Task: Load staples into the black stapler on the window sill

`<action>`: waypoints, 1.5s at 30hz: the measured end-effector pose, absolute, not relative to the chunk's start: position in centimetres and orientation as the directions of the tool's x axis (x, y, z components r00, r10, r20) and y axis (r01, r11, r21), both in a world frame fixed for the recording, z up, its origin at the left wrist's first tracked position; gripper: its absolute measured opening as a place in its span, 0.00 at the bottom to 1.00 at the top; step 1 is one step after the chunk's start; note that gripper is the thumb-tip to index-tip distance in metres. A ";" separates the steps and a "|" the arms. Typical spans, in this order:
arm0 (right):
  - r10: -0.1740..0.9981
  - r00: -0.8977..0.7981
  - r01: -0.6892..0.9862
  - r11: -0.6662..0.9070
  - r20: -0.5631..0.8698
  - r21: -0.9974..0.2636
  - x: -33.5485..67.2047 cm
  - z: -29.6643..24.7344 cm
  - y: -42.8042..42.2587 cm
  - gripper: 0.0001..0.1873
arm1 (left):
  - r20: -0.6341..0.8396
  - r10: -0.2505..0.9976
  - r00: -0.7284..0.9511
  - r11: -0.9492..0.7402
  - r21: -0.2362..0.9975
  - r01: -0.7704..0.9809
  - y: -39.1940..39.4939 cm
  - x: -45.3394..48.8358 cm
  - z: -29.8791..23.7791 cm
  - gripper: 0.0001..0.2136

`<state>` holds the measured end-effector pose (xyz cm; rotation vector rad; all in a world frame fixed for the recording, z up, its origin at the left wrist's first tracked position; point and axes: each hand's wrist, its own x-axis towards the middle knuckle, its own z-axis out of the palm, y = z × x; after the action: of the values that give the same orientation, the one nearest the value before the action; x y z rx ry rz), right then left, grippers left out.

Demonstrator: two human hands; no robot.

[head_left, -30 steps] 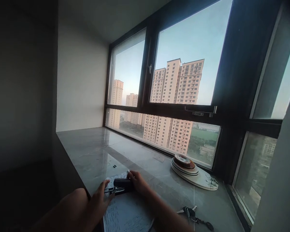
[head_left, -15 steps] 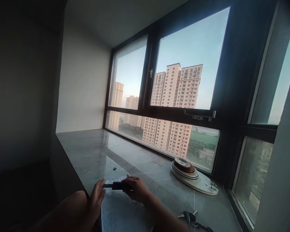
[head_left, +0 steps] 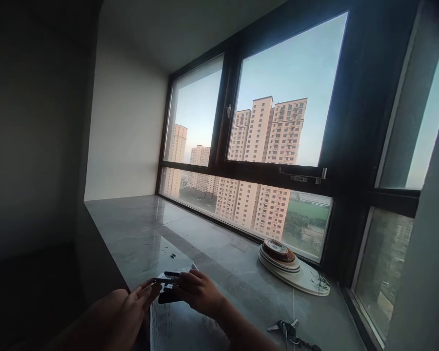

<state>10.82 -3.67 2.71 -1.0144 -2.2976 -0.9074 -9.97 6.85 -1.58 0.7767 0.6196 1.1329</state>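
Observation:
My right hand (head_left: 201, 292) is closed round a dark stapler (head_left: 170, 296), whose thin arms are spread apart and point left. My left hand (head_left: 141, 296) reaches in from the left, its fingers together on the tip of the middle arm. Below both hands lies a white printed sheet (head_left: 164, 331) on the grey stone sill (head_left: 131, 229). Two small black pieces (head_left: 172, 256) rest just beyond the sheet, with tiny bits around them. What the stapler holds inside is too dark to make out.
A stack of plates (head_left: 280, 258) sits on a white oval board (head_left: 314, 282) by the window. Keys (head_left: 289, 329) on a dark cord lie at the front right. The sill's edge drops off at left, beside my bent knee (head_left: 115, 297).
The stapler's arms have spread from one closed bar into separate arms. My left hand has turned from upright fingers to a pinch on the tip. My right hand has moved slightly.

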 end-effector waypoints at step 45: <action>0.578 -0.084 0.745 0.578 0.812 -0.334 13.2 5.6 -3.3 0.04 | 0.373 0.845 0.385 -0.311 0.926 -0.214 4.0 -7.9 3.9 0.16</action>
<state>13.23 -3.30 5.62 -1.0914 -1.7667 -0.2005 -7.90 3.96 3.89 1.5248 0.5883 1.1849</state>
